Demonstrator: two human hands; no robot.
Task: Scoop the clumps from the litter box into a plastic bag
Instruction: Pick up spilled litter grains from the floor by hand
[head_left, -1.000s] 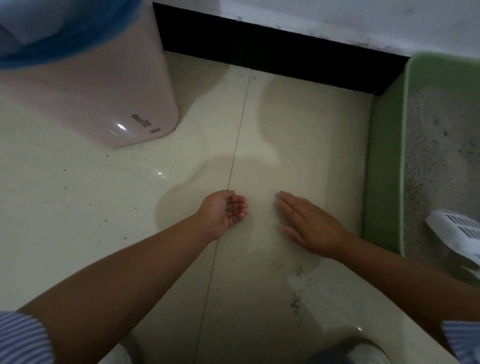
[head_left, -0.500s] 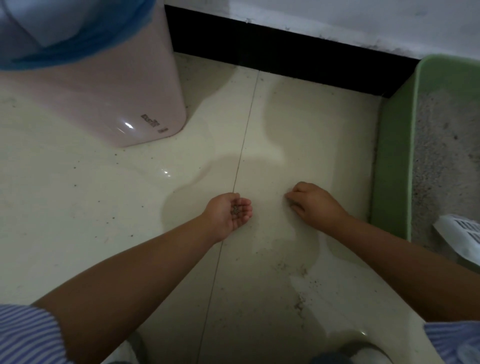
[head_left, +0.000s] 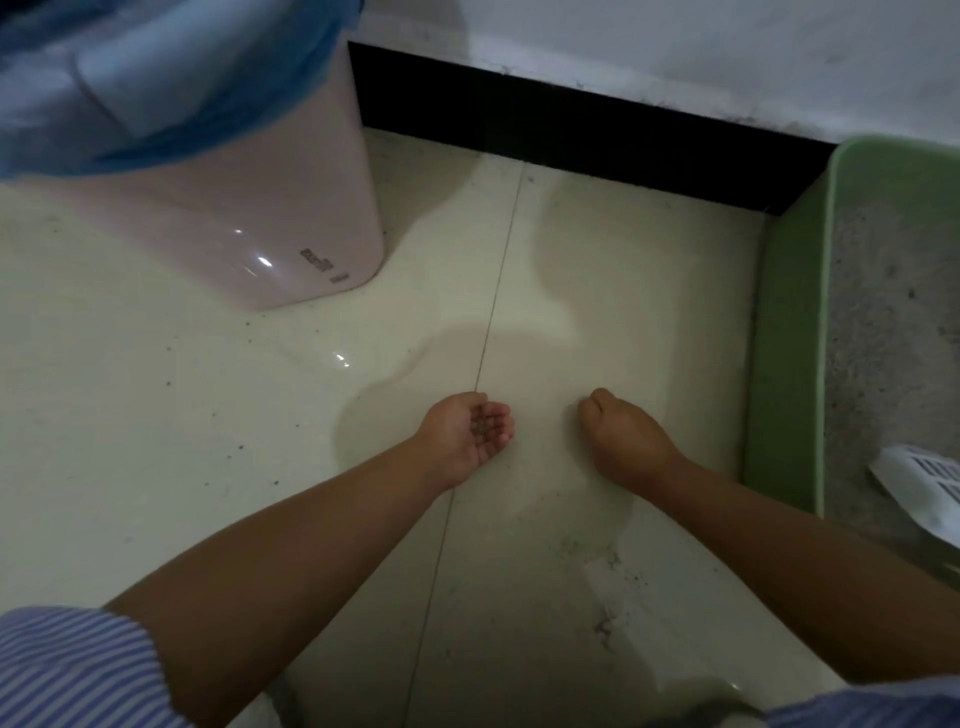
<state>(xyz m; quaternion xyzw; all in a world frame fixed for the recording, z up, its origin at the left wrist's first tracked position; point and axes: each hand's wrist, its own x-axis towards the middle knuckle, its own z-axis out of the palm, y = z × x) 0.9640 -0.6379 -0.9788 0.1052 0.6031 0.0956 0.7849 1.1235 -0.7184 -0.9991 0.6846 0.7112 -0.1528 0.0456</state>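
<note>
Left hand (head_left: 470, 439): palm up and cupped just above the floor (head_left: 597, 312), fingers loosely curved, cradling a small heap of dark litter grains (head_left: 484, 427) in the hollow of the palm. Right hand (head_left: 621, 441): knuckles up, fingers curled under into a loose fist with the tips down at the floor; whether anything is pinched beneath cannot be told. The two hands lie near each other, apart, on either side of a tile joint (head_left: 488, 332).

Floor: pale glossy tile, dotted with scattered dark grains (thickest near the right forearm).

Litter box (head_left: 789, 364): green plastic, at the right edge, its wall just beside the right hand; filled with grey litter (head_left: 883, 322). White slotted scoop (head_left: 924, 483): lying in the box at its near end.

Bin (head_left: 234, 218): pale pink, standing upper left, well apart from the hands, lined with a blue plastic bag (head_left: 156, 78) folded over the rim.

Striped sleeves (head_left: 67, 670): at both lower corners.
</note>
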